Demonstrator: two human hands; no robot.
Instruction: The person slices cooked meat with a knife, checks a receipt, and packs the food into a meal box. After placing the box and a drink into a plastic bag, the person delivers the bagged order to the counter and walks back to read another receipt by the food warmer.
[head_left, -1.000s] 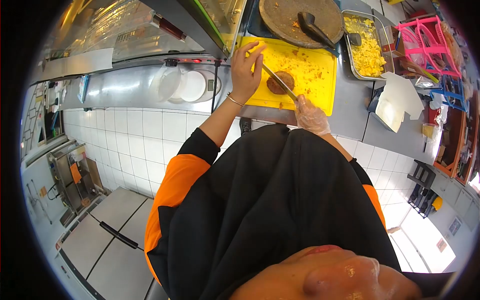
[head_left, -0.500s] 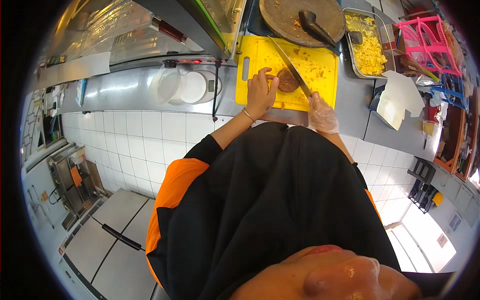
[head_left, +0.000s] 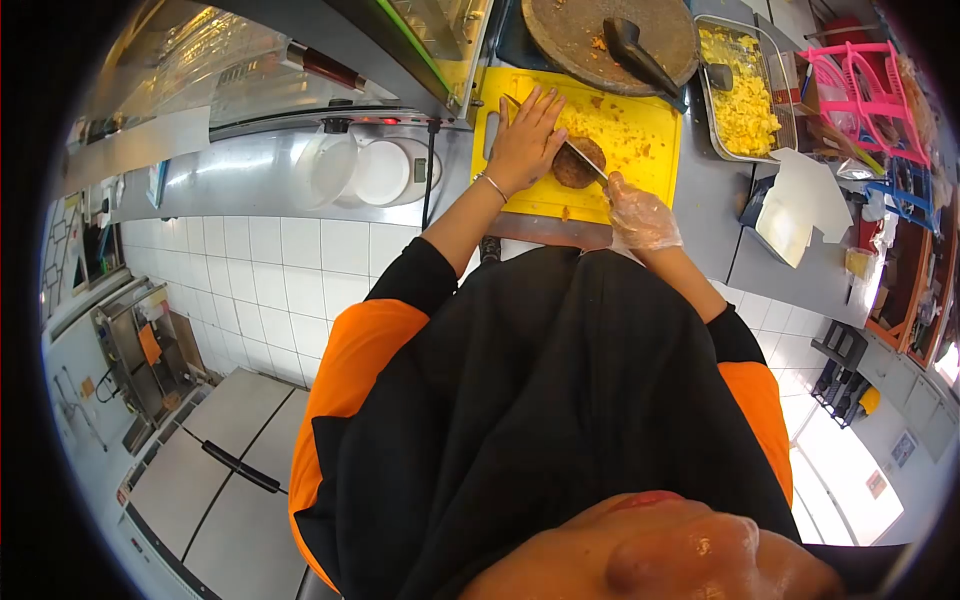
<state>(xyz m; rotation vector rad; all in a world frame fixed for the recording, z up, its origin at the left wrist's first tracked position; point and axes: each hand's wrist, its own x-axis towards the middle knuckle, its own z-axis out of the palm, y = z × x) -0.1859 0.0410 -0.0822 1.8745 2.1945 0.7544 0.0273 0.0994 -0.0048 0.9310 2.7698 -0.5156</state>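
A long thin-bladed metal knife (head_left: 586, 161) lies across a round brown patty (head_left: 572, 172) on a rectangular yellow plastic cutting board (head_left: 655, 190).

The patty sits at the middle of the crumb-strewn board; whether the blade has cut into it cannot be told. The right hand (head_left: 643, 217), in a clear plastic glove, is closed around the knife's handle end, just beside the patty; the bare left hand (head_left: 528, 148) is spread flat over the far part of the blade, fingers straight, gripping nothing. Beyond the board stands a wide grey-brown stone mortar (head_left: 560, 40) with a black pestle (head_left: 635, 55) in it. To the right are a rectangular metal tray (head_left: 714, 128) of crumbled yellow food (head_left: 738, 105) and an open white cardboard box (head_left: 803, 205); well left, a white round-topped scale (head_left: 384, 172).
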